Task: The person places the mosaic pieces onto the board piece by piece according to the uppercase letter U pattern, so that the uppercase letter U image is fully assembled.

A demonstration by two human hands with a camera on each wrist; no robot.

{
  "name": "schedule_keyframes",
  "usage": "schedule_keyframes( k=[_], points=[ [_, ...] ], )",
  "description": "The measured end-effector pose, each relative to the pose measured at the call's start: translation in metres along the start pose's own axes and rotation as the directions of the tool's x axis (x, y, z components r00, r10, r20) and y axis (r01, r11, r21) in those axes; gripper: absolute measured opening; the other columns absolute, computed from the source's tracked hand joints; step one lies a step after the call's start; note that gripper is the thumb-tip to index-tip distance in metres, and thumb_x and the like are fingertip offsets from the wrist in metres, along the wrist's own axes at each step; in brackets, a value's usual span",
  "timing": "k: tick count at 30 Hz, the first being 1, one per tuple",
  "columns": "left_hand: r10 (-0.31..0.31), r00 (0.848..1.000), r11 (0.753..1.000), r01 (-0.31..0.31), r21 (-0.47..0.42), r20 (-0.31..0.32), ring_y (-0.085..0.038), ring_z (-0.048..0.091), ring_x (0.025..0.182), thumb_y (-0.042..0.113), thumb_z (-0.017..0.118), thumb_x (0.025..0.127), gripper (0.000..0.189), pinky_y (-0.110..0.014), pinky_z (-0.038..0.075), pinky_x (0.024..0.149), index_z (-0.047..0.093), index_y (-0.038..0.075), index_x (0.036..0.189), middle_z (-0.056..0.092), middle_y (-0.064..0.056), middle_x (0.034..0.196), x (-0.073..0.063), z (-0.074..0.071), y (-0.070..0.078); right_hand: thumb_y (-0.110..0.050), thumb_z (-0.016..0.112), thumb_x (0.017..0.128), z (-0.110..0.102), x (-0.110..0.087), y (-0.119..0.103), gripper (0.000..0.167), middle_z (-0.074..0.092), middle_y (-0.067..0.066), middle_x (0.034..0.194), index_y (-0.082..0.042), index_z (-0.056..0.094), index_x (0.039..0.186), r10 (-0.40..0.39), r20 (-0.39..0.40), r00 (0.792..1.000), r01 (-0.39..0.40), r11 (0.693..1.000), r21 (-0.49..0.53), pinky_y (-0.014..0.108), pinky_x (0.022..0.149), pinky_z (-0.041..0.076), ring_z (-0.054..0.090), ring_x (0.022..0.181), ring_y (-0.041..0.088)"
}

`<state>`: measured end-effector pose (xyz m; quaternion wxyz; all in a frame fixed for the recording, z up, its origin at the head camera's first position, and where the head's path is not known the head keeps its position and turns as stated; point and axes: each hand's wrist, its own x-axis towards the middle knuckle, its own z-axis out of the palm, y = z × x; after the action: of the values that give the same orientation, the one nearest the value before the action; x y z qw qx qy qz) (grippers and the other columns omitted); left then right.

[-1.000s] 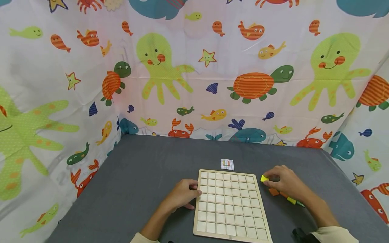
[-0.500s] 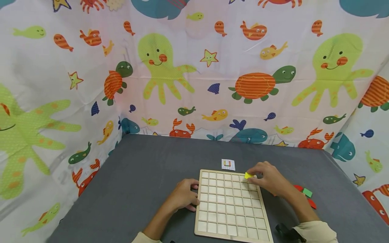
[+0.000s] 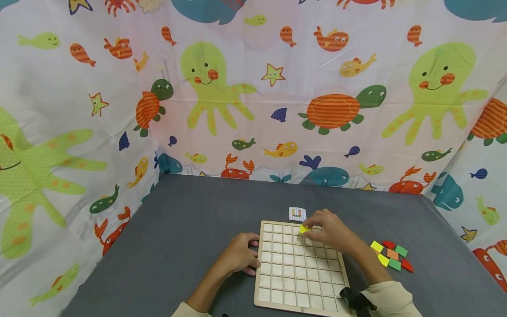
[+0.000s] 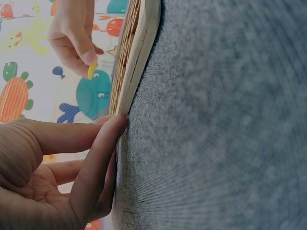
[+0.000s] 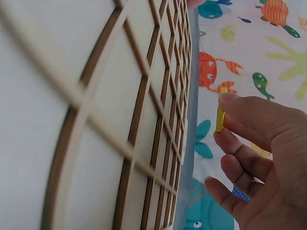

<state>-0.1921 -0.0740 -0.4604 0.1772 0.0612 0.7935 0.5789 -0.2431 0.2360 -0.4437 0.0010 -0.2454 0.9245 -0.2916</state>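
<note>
A square-celled wooden grid board (image 3: 289, 273) lies flat on the dark cloth. My left hand (image 3: 238, 254) is at its left side, thumb and fingertips spread along the rim and touching it; the left wrist view shows these fingertips against the board's edge (image 4: 139, 62). Between thumb and fingers of my right hand (image 3: 328, 229) is a thin yellow tile (image 3: 303, 229), pinched over the board's far row, right of its middle. In the right wrist view the yellow tile (image 5: 221, 110) stands on edge, apart from the grid. Its full outline is partly covered by fingers.
Right of the board lies a cluster of loose tiles: yellow (image 3: 376, 246), red (image 3: 407, 265), green (image 3: 394, 264) and orange (image 3: 392, 254). Behind the board is a small gridded card (image 3: 297, 214) with a coloured U-shaped pattern. A printed curtain (image 3: 277, 101) surrounds the table (image 3: 206, 207).
My right hand has brought the yellow tile leftward from beside the board to above its far row, uncovering the loose tiles. The left hand stays at the board's edge, its thumb slightly lower.
</note>
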Motion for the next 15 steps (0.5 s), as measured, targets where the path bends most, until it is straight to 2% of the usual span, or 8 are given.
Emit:
schedule_keyframes(
  k=[15],
  points=[
    [0.001, 1.000, 1.000, -0.001, -0.001, 0.012, -0.026, 0.065, 0.097, -0.022, 0.078, 0.076, 0.075, -0.038, 0.066, 0.056, 0.057, -0.007, 0.146, 0.058, -0.017, 0.126, 0.000, -0.001, -0.001, -0.024, 0.080, 0.096, 0.023, 0.020, -0.016, 0.022, 0.073, -0.002, 0.102, -0.010, 0.081, 0.113, -0.049, 0.066, 0.997, 0.046, 0.998, 0.046, 0.037, 0.081, 0.049, 0.057, 0.097, 0.025]
  ],
)
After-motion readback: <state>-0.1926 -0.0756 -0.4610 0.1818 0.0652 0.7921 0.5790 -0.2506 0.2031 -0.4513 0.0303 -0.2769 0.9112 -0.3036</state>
